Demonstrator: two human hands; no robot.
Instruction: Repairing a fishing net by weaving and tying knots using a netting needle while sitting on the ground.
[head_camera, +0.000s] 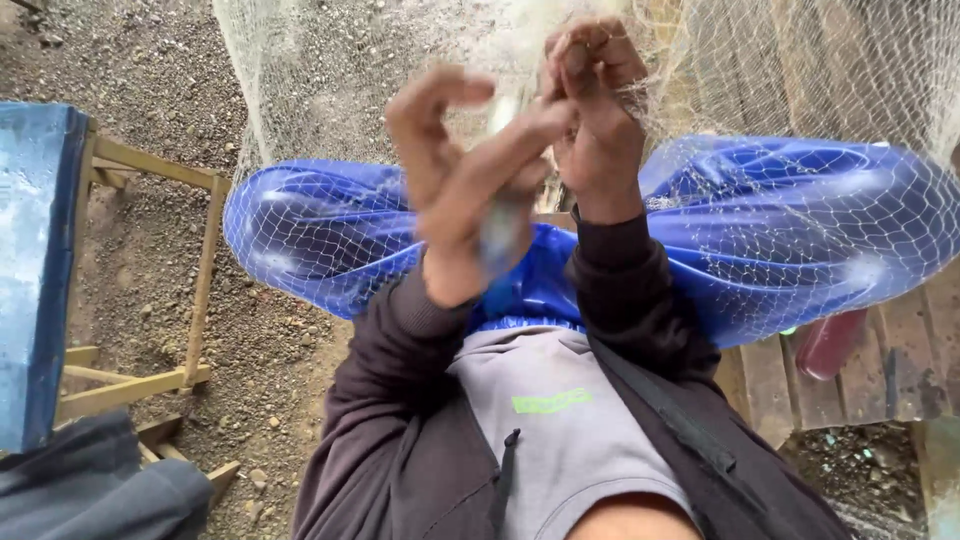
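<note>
Both hands are raised close to the camera, working a fine white net (800, 110) that drapes over the lap and the shiny blue trousers (770, 220). The right hand (595, 110) is clenched on a bunch of mesh, pinching it tight at the top. The left hand (455, 170) is blurred, fingers half curled, with a small pale object (503, 225) against its palm; I cannot tell whether it is really gripped.

To do this step well, I judge: keep the mesh taut with the right hand, work one cell at a time, and keep loose net from snagging on fingers.

The person sits over gravel ground (150, 60). A wooden frame (200, 290) with a blue-topped surface (35, 270) stands to one side, and dark cloth (90, 490) lies below it. Wooden planks (900, 370) lie on the other side, with a reddish bottle-like thing (830, 345) under the net. It is an outdoor work spot, in daylight.
</note>
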